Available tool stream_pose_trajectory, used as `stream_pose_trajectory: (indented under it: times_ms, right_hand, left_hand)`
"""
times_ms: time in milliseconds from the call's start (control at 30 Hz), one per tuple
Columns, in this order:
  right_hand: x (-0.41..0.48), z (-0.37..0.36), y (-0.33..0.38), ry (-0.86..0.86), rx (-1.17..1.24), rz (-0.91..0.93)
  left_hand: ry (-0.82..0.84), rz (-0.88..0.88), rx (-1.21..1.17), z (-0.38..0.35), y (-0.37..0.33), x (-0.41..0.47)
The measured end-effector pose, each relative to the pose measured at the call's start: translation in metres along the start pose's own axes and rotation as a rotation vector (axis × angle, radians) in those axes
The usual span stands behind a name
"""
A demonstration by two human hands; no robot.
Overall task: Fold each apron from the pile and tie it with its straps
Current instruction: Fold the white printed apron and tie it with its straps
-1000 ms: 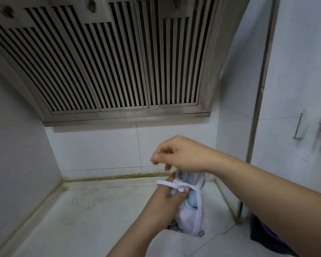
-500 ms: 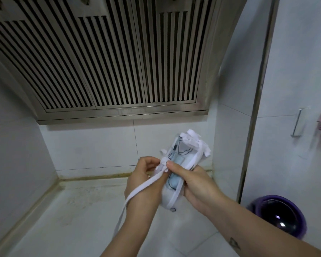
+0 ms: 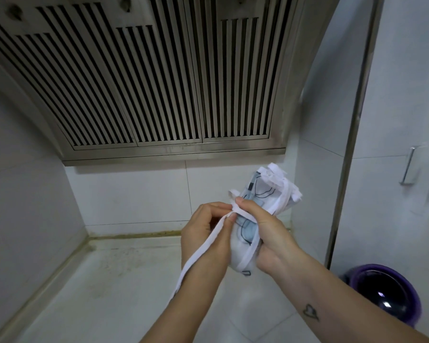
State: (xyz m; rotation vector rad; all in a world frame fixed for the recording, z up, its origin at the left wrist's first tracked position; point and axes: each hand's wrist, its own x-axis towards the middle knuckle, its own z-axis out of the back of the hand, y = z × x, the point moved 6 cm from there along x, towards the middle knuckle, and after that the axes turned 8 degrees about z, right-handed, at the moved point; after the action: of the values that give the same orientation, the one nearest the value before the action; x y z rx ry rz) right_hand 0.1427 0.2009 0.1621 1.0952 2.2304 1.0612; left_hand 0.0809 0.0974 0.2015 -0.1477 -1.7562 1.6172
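A white apron [image 3: 263,194] with blue and black print is rolled into a tight bundle, held upright in the air above a white tiled counter [image 3: 104,288]. My right hand [image 3: 270,238] wraps around the bundle's lower half, its thumb pressing a white strap [image 3: 208,246] against the roll. My left hand [image 3: 203,233] pinches that same strap next to the thumb; the strap's loose end trails down past my left wrist. More strap is wound around the top of the bundle.
A steel range hood [image 3: 146,78] with slatted vents hangs overhead. White tiled walls close in the counter at the left and back. A purple bin [image 3: 384,293] stands low at the right, beside a metal door frame [image 3: 349,134] and a handle [image 3: 408,169].
The bundle has come up from low near the counter to in front of the wall. My right hand went from above it to gripping it, and my left hand took the strap.
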Motion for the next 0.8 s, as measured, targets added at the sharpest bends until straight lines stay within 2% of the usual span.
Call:
stream_pose_trajectory:
  times_ms: [100, 200, 333, 400, 500, 700, 800]
  right_hand:
    - [-0.003, -0.002, 0.0, 0.059, 0.09, -0.026]
    - [-0.007, -0.002, 0.0, 0.122, 0.06, -0.025]
    - [-0.011, -0.01, 0.005, 0.255, 0.045, 0.02]
    - [-0.013, -0.012, 0.004, 0.3, 0.062, 0.024]
    - [-0.013, -0.008, 0.003, 0.301, 0.083, 0.015]
    - [-0.019, -0.01, 0.027, 0.363, -0.035, 0.157]
    - [-0.021, -0.009, 0.029, 0.378, -0.077, 0.161]
  left_hand:
    - [0.054, 0.104, -0.071, 0.001, 0.0, -0.004]
    - [0.107, 0.226, -0.166, 0.006, 0.003, -0.004]
    - [0.247, 0.461, -0.534, 0.004, 0.01, -0.001]
    - [0.295, 0.522, -0.619, 0.002, 0.011, -0.001]
    - [0.326, 0.514, -0.538, 0.001, 0.014, -0.002]
    - [0.414, 0.422, -0.405, -0.001, 0.005, -0.003]
    - [0.348, 0.394, -0.397, -0.001, 0.005, -0.004]
